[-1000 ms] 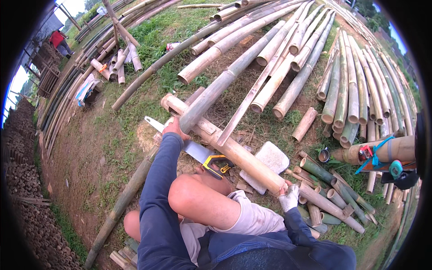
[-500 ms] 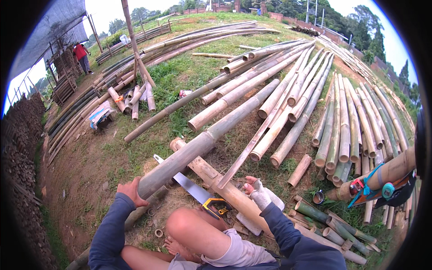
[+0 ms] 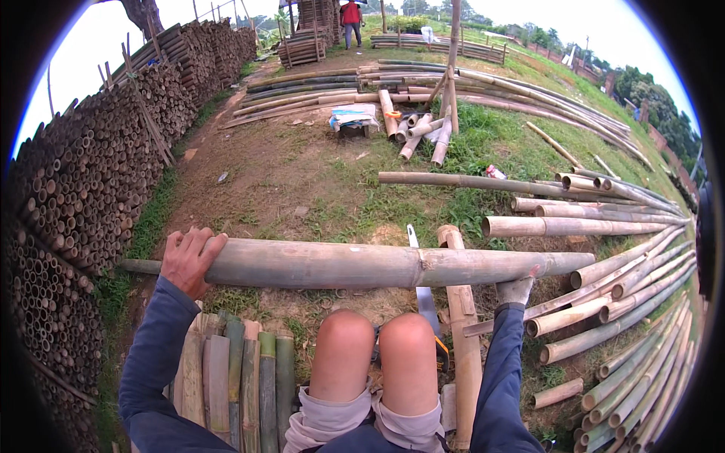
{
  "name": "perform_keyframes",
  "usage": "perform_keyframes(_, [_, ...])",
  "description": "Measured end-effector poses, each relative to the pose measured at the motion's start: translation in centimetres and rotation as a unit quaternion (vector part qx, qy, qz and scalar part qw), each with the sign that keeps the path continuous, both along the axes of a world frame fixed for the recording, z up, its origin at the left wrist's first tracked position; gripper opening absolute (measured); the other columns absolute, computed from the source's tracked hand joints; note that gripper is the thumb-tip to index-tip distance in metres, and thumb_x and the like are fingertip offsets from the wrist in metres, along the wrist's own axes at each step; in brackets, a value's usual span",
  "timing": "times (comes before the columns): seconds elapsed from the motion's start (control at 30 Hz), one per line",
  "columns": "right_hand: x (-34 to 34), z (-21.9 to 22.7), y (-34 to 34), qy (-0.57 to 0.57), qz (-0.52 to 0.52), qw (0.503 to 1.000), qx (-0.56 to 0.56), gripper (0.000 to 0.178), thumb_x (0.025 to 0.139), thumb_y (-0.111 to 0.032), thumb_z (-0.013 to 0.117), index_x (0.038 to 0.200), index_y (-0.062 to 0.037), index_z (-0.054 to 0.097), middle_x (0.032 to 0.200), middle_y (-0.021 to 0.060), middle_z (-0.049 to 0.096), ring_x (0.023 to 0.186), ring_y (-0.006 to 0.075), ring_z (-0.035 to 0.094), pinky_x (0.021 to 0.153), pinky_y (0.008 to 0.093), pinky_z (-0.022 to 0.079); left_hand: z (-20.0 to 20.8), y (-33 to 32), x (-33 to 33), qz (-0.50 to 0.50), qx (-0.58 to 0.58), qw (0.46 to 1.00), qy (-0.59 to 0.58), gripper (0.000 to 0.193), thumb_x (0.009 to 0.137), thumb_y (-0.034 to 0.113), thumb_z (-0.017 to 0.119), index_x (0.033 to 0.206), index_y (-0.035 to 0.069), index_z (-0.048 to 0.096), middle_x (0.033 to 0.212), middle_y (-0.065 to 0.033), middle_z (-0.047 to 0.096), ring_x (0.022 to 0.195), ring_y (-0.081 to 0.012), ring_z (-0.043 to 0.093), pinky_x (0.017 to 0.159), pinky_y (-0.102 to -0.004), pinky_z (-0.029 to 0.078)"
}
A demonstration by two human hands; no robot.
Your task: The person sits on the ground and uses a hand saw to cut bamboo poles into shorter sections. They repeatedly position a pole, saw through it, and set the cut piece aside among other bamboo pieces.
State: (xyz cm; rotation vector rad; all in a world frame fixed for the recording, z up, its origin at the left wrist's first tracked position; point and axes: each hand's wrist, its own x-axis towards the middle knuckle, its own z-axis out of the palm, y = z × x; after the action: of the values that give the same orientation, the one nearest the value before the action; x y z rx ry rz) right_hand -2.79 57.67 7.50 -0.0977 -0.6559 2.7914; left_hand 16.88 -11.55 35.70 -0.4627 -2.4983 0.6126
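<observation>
Fingers of your bare left hand (image 3: 190, 260) curl over the top of the long grey-green bamboo pole (image 3: 362, 264), gripping it near its left end. Your gloved right hand (image 3: 516, 289) closes on the underside of the same pole near its right end; its fingertips are hidden, so how far they wrap cannot be told. You hold the pole level, crosswise above your bare knees (image 3: 374, 340). Beneath it, a steel handsaw blade (image 3: 423, 298) lies beside a pale tan bamboo post (image 3: 461, 332) running away from you. Short split green bamboo slats (image 3: 242, 377) lie at lower left. Loose bamboo poles (image 3: 627, 302) fan out at right, and a stacked wall of cut bamboo ends (image 3: 68, 204) lines the left. A person in a red top (image 3: 350, 15) stands far off.
</observation>
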Motion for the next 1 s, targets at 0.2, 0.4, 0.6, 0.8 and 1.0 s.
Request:
perform_keyframes(0.2, [2.4, 0.6, -5.6, -0.078, 0.004, 0.997, -0.025, 0.083, 0.095, -0.067, 0.065, 0.151, -0.0086, 0.045, 0.15, 0.0176, 0.052, 0.136, 0.0374, 0.05, 0.119, 0.0604, 0.035, -2.5, -4.9, 5.9, -0.005, 0.028, 0.995, 0.1, 0.072, 0.071, 0.006, 0.079, 0.138, 0.018, 0.056, 0.13, -0.0099, 0.063, 0.123, -0.0313, 0.062, 0.098, -0.0513, 0.045])
perform_keyframes(0.4, [6.8, 6.9, -15.5, -0.01, 0.071, 0.997, -0.012, 0.081, 0.096, -0.064, 0.065, 0.148, -0.0056, 0.045, 0.147, 0.0195, 0.052, 0.135, 0.0365, 0.052, 0.117, 0.0562, 0.04, -0.4, -11.3, 16.4, 0.108, 0.003, 0.974, 0.201, 0.07, 0.075, 0.0, 0.075, 0.141, 0.014, 0.053, 0.14, -0.0104, 0.061, 0.134, -0.0332, 0.058, 0.106, -0.0514, 0.044])
perform_keyframes(0.6, [9.4, 17.5, -23.2, 0.06, 0.159, 0.985, -0.024, 0.086, 0.094, -0.063, 0.069, 0.149, -0.0027, 0.04, 0.144, 0.0187, 0.053, 0.132, 0.0349, 0.053, 0.118, 0.0534, 0.039, 1.0, -12.0, 29.5, 0.36, 0.051, 0.876, 0.315, 0.102, 0.065, 0.002, 0.087, 0.155, 0.017, 0.041, 0.159, -0.0105, 0.045, 0.15, -0.0371, 0.04, 0.121, -0.054, 0.035])
perform_keyframes(0.8, [12.6, 24.8, -30.7, 0.079, 0.248, 0.963, -0.065, 0.076, 0.09, -0.05, 0.081, 0.141, -0.0043, 0.048, 0.13, 0.0147, 0.058, 0.122, 0.0323, 0.059, 0.111, 0.0524, 0.047, 1.1, 4.8, 35.0, 0.403, 0.117, 0.874, 0.245, 0.125, 0.055, 0.035, 0.098, 0.162, 0.019, 0.036, 0.162, -0.0105, 0.042, 0.155, -0.0382, 0.029, 0.128, -0.0601, 0.021])
perform_keyframes(1.0, [18.7, 23.3, -38.5, 0.001, 0.393, 0.915, -0.091, 0.075, 0.089, -0.039, 0.086, 0.143, -0.0053, 0.047, 0.134, 0.012, 0.058, 0.125, 0.0306, 0.058, 0.114, 0.0484, 0.045, 0.6, 12.8, 27.2, 0.283, 0.224, 0.933, -0.021, 0.117, 0.053, 0.034, 0.099, 0.154, 0.016, 0.044, 0.142, -0.0135, 0.059, 0.139, -0.0385, 0.052, 0.122, -0.0593, 0.033])
